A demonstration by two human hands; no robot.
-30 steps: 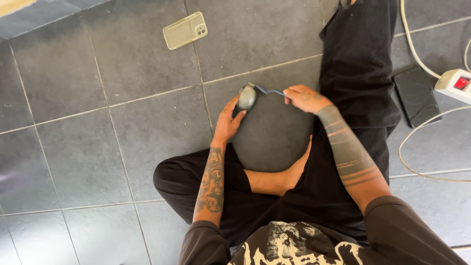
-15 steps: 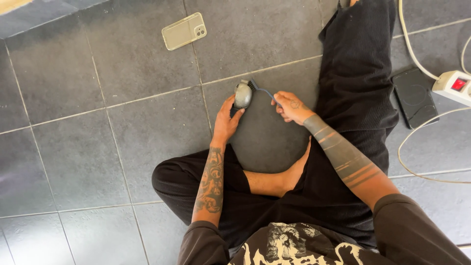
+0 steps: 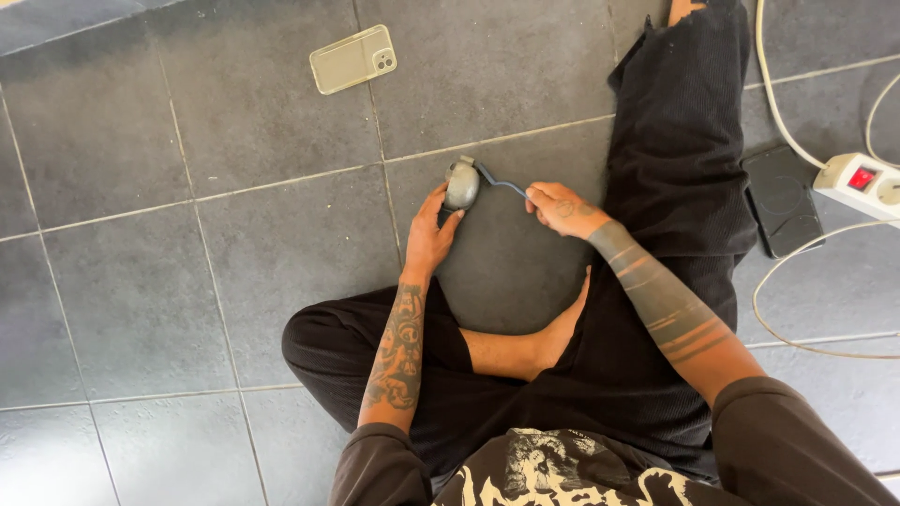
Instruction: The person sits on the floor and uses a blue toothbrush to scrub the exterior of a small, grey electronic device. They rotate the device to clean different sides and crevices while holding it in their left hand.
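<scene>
Your left hand (image 3: 429, 236) fingers grip the grey mouse (image 3: 461, 185) while your right hand (image 3: 559, 208) fingers pinch its cable (image 3: 495, 179) just beside it; a hard tug likely strains that joint.

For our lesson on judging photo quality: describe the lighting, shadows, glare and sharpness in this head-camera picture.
Head view: soft, even daylight on the grey floor tiles; a brighter patch at the top left corner; no harsh glare; faint shadow under the left hand. The grey mouse, right hand and phone look sharp, without motion blur; tile lines bend slightly towards the edges.
</scene>
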